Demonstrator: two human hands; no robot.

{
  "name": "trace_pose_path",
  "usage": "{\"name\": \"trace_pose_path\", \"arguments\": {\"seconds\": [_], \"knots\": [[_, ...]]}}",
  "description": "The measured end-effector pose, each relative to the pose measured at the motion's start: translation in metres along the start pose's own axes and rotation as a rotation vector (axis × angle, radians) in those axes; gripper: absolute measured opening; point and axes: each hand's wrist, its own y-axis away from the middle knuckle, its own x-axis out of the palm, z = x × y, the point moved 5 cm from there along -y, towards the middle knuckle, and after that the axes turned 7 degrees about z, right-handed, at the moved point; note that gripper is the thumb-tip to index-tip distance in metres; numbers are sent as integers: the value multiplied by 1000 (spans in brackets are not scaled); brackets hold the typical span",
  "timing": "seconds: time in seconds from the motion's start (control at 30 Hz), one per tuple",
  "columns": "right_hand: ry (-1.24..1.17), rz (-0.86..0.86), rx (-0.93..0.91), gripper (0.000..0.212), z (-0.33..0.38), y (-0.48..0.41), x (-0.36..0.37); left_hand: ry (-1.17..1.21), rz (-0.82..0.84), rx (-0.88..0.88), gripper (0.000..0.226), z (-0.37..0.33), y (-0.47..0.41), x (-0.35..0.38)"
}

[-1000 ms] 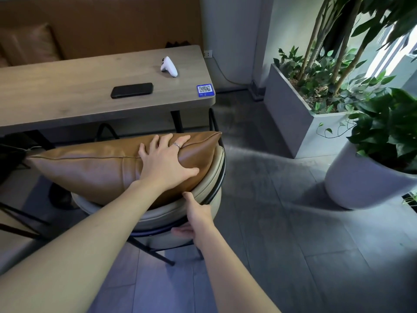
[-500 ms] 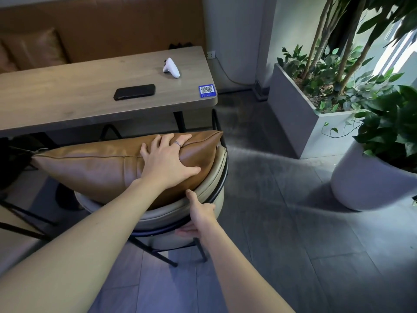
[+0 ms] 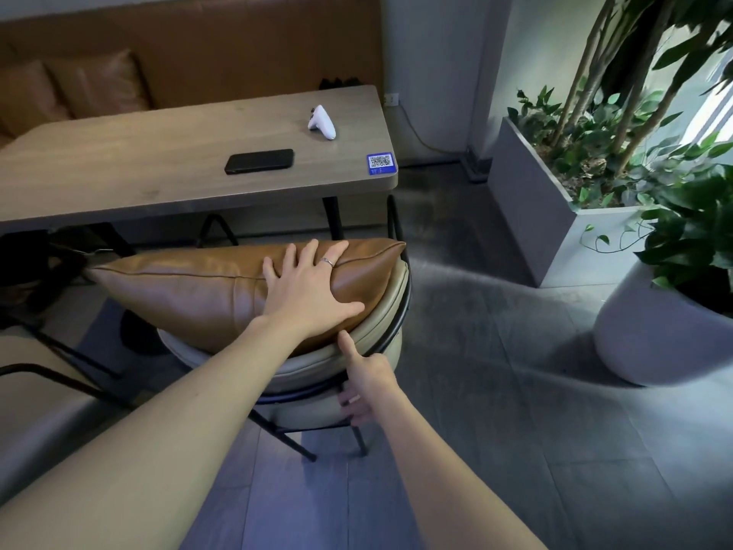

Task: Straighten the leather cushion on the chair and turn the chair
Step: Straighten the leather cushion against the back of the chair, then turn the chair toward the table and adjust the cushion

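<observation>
A tan leather cushion [image 3: 190, 287] lies across the chair [image 3: 380, 315], a cream padded chair with a black metal frame, seen from behind its curved backrest. My left hand [image 3: 313, 287] lies flat on the cushion's right end, fingers spread over its top edge, thumb pressed into its side. My right hand [image 3: 367, 381] grips the back of the chair at the black frame bar, thumb up on the cream padding, fingers curled under. The chair's seat is hidden by the cushion and backrest.
A wooden table [image 3: 119, 172] stands just beyond the chair, bearing a black phone [image 3: 260, 161], a white controller [image 3: 322, 123] and a QR sticker [image 3: 380, 163]. A grey planter box [image 3: 535, 216] and a round white pot [image 3: 650, 335] stand to the right. Another dark chair frame [image 3: 51, 375] is at left.
The chair back and cushion have shifted slightly right and nearer the table. Both hands keep their places on cushion and chair.
</observation>
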Motion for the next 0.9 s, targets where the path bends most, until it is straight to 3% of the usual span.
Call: {"name": "trace_pose_path", "arguments": {"seconds": [0.13,0.33,0.5,0.67,0.9], "knots": [[360,-172,-48,83,1,15,-17,-6,47,43,96,13,19,-10],[657,-198,-110,51,-12,56,-43,-28,188,45,74,48,65,-40],[825,-292,-331,41,53,111,-35,14,87,5,62,81,96,-98],[982,-379,-589,41,124,183,27,-41,9,11,62,113,147,-149],[1177,-471,-905,52,181,304,169,-53,-119,-100,63,201,260,-231]]}}
